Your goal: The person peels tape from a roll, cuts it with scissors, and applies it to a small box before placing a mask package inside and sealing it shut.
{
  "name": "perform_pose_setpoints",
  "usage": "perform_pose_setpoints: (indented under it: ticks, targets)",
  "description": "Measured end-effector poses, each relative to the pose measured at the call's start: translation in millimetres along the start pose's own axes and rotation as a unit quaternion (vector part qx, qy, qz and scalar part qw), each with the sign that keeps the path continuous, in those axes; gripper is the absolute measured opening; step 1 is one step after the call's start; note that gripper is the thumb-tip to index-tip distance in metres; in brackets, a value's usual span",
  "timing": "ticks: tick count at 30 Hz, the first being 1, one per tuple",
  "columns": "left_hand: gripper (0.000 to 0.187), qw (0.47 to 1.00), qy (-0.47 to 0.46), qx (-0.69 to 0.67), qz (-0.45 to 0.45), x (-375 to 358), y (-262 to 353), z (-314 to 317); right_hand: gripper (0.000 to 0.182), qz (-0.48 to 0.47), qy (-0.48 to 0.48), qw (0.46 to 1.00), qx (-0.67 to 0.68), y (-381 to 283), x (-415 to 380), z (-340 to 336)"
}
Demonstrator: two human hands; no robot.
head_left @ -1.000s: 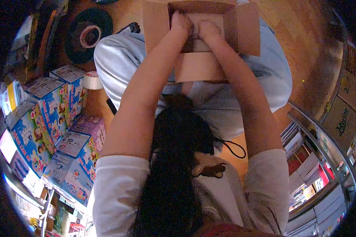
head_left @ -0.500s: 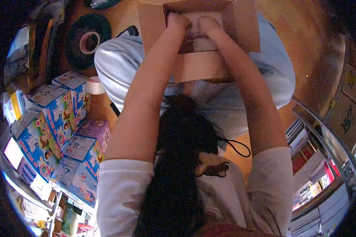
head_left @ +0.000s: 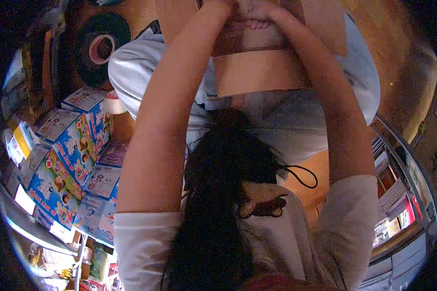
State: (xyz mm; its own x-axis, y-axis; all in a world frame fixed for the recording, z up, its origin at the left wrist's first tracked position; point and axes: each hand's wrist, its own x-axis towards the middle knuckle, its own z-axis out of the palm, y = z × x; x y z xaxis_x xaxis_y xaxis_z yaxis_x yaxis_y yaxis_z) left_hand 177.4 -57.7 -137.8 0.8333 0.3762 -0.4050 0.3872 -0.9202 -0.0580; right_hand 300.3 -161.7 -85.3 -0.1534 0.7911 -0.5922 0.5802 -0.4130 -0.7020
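Observation:
An open cardboard box (head_left: 257, 72) sits in the lap between the bent legs, its flaps folded outward. Both of my hands reach into it near the top edge of the view. My left hand (head_left: 223, 8) is partly cut off by that edge and its fingers are hidden. Close beside it, my right hand (head_left: 263, 10) is bent at the wrist with curled fingertips showing below. What lies between or under the hands inside the box is too dark and blurred to make out.
On the floor at left are a tape roll (head_left: 102, 49) on a dark round object (head_left: 85, 65), another tape roll (head_left: 115, 103), and several printed blue boxes (head_left: 58, 179). A shelf with papers (head_left: 393, 199) stands at right. Dark hair (head_left: 218, 194) hangs in front.
The view has shifted, so the box and both hands sit higher in it. My hands have come closer together, and the right fingertips now show below the hand.

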Motion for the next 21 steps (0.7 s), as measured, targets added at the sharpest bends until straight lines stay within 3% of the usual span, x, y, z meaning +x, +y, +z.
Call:
perform_pose_setpoints:
  ticks: [1,4,8,13,17,19,21]
  targets:
    - [0.022,1.0,-0.007,-0.006,0.014,8,-2,11,0.024,0.0,-0.01,1.0,0.012,1,0,0]
    - [0.025,0.995,-0.096,-0.007,0.034,-24,5,-48,0.023,-0.001,-0.034,0.998,0.047,9,1,-1]
    - [0.027,0.997,-0.071,-0.026,0.031,-14,-1,-31,0.022,-0.009,-0.061,0.995,0.075,5,0,-2]
    - [0.03,0.991,0.001,0.127,0.047,-4,3,3,0.029,-0.003,0.142,0.966,-0.217,-27,-23,13]
    - [0.035,0.999,-0.013,0.045,0.01,-2,7,-4,0.043,-0.088,0.264,0.902,-0.329,36,6,39]
    - [0.037,1.0,0.004,0.021,-0.011,-3,5,-1,0.045,-0.136,0.264,0.913,-0.281,58,39,41]
    - [0.04,0.999,0.019,-0.019,-0.037,-7,7,3,0.04,-0.06,0.16,0.946,-0.275,9,25,27]
